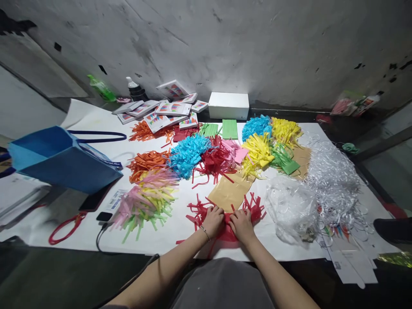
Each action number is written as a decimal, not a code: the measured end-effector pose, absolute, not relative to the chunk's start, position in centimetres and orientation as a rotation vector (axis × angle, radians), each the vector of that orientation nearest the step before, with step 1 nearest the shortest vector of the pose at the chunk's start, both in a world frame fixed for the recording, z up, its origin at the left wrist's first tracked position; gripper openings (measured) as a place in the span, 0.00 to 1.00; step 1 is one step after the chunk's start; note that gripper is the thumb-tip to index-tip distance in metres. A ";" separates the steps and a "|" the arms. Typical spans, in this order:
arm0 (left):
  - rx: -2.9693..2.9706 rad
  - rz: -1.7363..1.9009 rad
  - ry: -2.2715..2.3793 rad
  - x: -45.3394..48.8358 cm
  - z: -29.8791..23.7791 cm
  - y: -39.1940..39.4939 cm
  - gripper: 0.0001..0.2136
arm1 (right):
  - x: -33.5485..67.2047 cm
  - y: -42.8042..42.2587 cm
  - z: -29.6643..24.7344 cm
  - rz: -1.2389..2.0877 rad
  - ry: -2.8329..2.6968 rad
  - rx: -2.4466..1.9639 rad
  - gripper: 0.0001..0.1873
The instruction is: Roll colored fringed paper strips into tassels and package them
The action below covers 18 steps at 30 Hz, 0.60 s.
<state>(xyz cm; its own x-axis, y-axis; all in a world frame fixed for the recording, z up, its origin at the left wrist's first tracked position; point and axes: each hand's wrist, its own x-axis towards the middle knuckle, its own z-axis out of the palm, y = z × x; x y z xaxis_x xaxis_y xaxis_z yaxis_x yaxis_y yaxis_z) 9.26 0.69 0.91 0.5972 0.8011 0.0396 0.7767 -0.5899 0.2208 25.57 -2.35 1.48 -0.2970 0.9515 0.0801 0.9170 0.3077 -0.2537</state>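
Red fringed tissue paper [227,234] lies on the white-covered table right in front of me, its cut strips spreading out to both sides. My left hand [213,221] has its fingers curled onto the left part of it. From the other side my right hand [242,223] grips the same paper, close to the left one. The fingertips are partly hidden in the red folds. Just beyond my hands is a flat brown paper piece [229,192]. Behind that sit a dark red tassel bundle [217,159], a blue one [188,154] and a yellow one [257,152].
Pink, yellow and green tassels [146,199] lie at left, near a blue bag [64,161], a phone [96,197] and a red loop [66,229]. Clear plastic [291,208] and white stringy material [334,180] cover the right. Printed boxes [174,108] and a white box [228,105] stand behind.
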 end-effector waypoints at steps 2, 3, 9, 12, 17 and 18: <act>2.613 0.217 1.368 9.0 1.0 0.3 0.07 | 25.4 -2.7 1.3 0.218 -2.394 -1.637 0.06; 2.599 0.227 1.393 8.9 1.1 0.0 0.07 | 25.3 -2.9 1.1 0.210 -2.408 -1.604 0.07; 2.537 0.285 1.525 9.3 1.5 -1.6 0.04 | 25.3 -3.6 0.0 0.146 -2.430 -1.512 0.07; 2.549 0.302 1.522 9.6 1.8 -1.9 0.03 | 25.2 -3.7 -0.2 0.114 -2.387 -1.533 0.07; 2.592 0.297 1.522 9.5 2.0 -2.2 0.03 | 25.0 -3.8 -0.5 0.118 -2.358 -1.482 0.07; 2.608 0.295 1.510 9.4 2.0 -2.2 0.03 | 25.0 -3.9 -0.5 0.124 -2.347 -1.481 0.07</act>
<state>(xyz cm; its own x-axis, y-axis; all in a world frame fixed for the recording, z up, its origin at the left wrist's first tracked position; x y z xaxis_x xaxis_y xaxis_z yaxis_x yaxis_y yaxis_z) 9.42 -2.22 1.98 0.4854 0.8673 0.1104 0.8452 -0.4978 0.1946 25.04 -3.87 -0.49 -0.3851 0.8872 0.2543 0.8553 0.4466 -0.2627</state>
